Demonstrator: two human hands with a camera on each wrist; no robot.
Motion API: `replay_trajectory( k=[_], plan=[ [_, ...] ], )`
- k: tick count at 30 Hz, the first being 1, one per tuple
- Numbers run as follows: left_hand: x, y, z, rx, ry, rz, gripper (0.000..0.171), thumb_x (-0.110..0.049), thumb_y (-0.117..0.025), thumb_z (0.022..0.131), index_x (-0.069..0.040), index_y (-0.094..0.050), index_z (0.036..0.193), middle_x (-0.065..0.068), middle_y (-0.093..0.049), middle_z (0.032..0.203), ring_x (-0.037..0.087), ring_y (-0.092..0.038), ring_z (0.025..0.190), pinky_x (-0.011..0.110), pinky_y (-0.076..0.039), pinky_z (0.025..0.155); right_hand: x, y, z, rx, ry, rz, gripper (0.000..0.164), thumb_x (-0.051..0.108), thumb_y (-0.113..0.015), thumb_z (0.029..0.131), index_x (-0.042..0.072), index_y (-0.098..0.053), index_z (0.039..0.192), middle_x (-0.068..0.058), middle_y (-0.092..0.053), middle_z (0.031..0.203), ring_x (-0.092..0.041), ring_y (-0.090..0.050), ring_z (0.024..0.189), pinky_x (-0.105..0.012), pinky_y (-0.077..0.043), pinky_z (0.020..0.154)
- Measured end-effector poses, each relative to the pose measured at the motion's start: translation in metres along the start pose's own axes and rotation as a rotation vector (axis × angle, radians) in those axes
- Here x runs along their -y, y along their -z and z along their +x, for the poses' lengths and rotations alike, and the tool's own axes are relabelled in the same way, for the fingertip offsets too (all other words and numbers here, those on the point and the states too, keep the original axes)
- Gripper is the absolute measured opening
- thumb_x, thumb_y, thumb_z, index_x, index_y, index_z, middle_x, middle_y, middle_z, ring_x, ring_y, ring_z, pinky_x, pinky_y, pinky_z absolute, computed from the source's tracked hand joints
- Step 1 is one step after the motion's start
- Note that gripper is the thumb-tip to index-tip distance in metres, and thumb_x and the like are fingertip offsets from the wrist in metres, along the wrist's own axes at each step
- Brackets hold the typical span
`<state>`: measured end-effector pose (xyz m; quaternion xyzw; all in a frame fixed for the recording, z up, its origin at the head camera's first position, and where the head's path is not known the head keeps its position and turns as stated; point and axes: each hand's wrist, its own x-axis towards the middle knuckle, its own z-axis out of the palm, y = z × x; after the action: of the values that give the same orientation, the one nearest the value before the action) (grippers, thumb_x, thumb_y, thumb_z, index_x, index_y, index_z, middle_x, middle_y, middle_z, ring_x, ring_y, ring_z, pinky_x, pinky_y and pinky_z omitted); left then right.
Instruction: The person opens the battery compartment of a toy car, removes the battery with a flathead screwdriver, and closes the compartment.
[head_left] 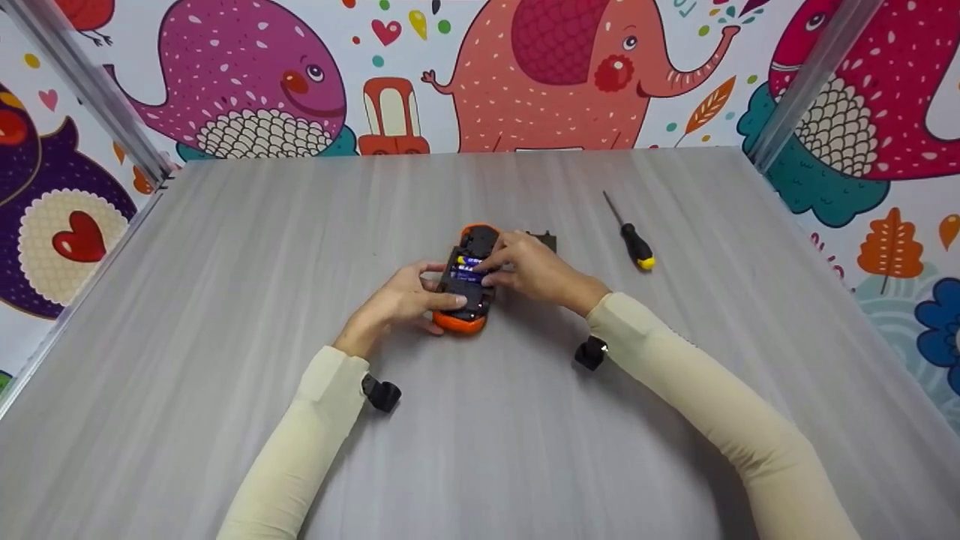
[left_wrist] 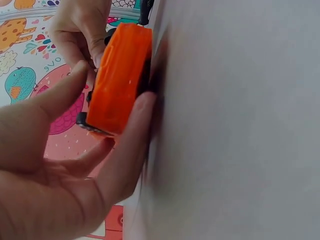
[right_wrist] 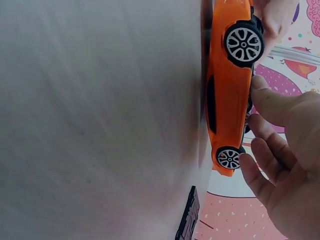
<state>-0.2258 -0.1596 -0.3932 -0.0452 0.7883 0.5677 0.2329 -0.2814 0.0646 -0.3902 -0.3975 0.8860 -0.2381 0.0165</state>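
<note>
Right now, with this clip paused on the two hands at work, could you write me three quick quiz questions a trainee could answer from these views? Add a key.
1. True or false: the orange toy car stands on its wheels on the table.
2. In the head view, where does the screwdriver lie? a) left of the car; b) right of the car; c) on top of the car.
3. Short answer: which hand has its fingertips at the batteries?

Key:
1. False; it lies upside down.
2. b.
3. The right hand; the left hand holds the car.
</note>
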Motion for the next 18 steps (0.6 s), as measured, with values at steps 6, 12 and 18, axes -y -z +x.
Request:
replay_trajectory(
  k=[6, 12, 18],
  plan=[
    [0.0, 0.004, -0.002, 0.059, -0.026, 0.029, 0.081, -0.005, -0.071, 0.092, -0.008, -0.024, 0.158, 0.025, -0.049, 0.145, 0.03, -0.066, 0.107, 0.037, -0.064, 0.078, 0.0, -0.004, -0.002, -0.03, 0.055, -0.065, 0.025, 0.025, -0.071, 0.093, 0.017, -0.077, 0.116, -0.007, -0.064, 0.096, -0.021, -0.05, 0.088, -0.03, -0.042, 0.074],
    [0.0, 0.009, -0.001, 0.034, -0.031, 0.023, 0.077, -0.005, -0.069, 0.093, -0.004, -0.025, 0.156, 0.024, -0.048, 0.146, 0.03, -0.064, 0.111, 0.037, -0.064, 0.081, 0.002, -0.007, -0.003, -0.076, 0.083, -0.107, 0.025, 0.024, -0.071, 0.093, 0.017, -0.076, 0.116, -0.008, -0.063, 0.092, -0.021, -0.051, 0.087, -0.03, -0.049, 0.072],
    [0.002, 0.012, 0.0, -0.054, 0.01, -0.044, 0.065, -0.008, -0.069, 0.093, -0.001, -0.034, 0.148, 0.023, -0.05, 0.143, 0.024, -0.064, 0.107, 0.031, -0.062, 0.084, 0.004, -0.01, -0.005, -0.125, 0.114, -0.136, 0.023, 0.025, -0.072, 0.092, 0.012, -0.079, 0.11, -0.006, -0.066, 0.088, -0.02, -0.053, 0.085, -0.033, -0.054, 0.071]
  ],
)
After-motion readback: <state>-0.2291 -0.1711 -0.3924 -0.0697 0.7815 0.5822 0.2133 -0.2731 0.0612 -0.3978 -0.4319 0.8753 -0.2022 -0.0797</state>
